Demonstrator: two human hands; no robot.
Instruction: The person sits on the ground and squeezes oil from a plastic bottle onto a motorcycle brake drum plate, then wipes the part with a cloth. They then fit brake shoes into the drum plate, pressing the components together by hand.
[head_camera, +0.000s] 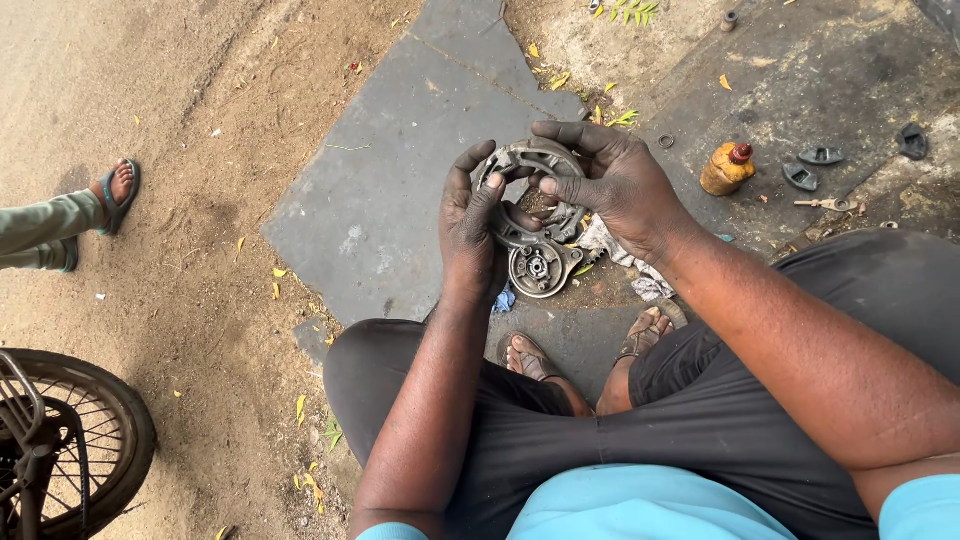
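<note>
1. left hand (470, 232) closed around the lower left arc of a pair of grimy brake shoes (528, 160), thumb pressed on the inner edge, fingers curled behind.
2. right hand (610, 180) gripping the same brake shoes from the upper right, fingers hooked over the top arc, thumb pushed in at the centre.
3. brake shoes held in the air just above centre of view, forming a rough ring, tilted toward the camera.
4. round metal brake plate (541, 267) lying on the ground at 6 o'clock from the shoes, just below the left hand's fingers.
5. dirty rag (612, 250) on the ground at 4 o'clock from the shoes, partly under the right wrist.
6. small amber bottle (726, 168) with a red cap at 3 o'clock, well apart from the hands, on the stained slab (390, 190).
7. dark small parts (820, 156) further out at 3 o'clock.
8. bicycle wheel (80, 440) at 8 o'clock near the frame edge.
9. another person's sandalled foot (120, 185) at 9 o'clock on the sandy ground.
</note>
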